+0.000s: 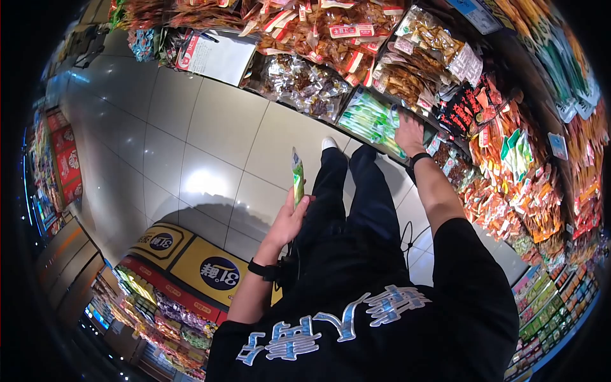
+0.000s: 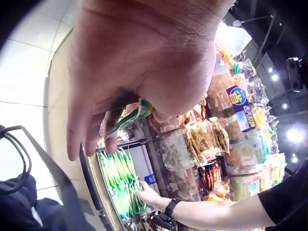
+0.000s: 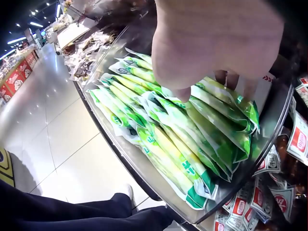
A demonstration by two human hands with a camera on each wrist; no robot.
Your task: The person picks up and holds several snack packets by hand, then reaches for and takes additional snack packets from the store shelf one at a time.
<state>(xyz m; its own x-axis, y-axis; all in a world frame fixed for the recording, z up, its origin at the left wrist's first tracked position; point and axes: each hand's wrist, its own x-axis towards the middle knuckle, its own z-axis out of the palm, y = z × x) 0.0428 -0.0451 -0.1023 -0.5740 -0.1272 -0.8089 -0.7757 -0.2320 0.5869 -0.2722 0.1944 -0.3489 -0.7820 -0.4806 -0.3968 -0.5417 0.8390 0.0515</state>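
My left hand [image 1: 289, 219] holds a slim green snack packet [image 1: 298, 178] between thumb and fingers, over the floor in front of my legs. The left wrist view shows only the packet's green end [image 2: 132, 118] below the palm. My right hand [image 1: 410, 135] reaches into a clear-walled bin [image 3: 111, 139] filled with rows of the same green-and-white packets [image 3: 166, 130]. Its thumb and fingertips touch the tops of the packets near the bin's inner side, and the palm hides part of the row in the right wrist view.
Bins of brown and red packaged snacks [image 1: 305, 83] continue along the shelf to the left of the green ones. Hanging packs [image 1: 503, 184] crowd the right side. A white sign board [image 1: 219, 58] stands by the bins. Behind me is a yellow-and-red display [image 1: 219, 270] on the tiled floor [image 1: 210, 114].
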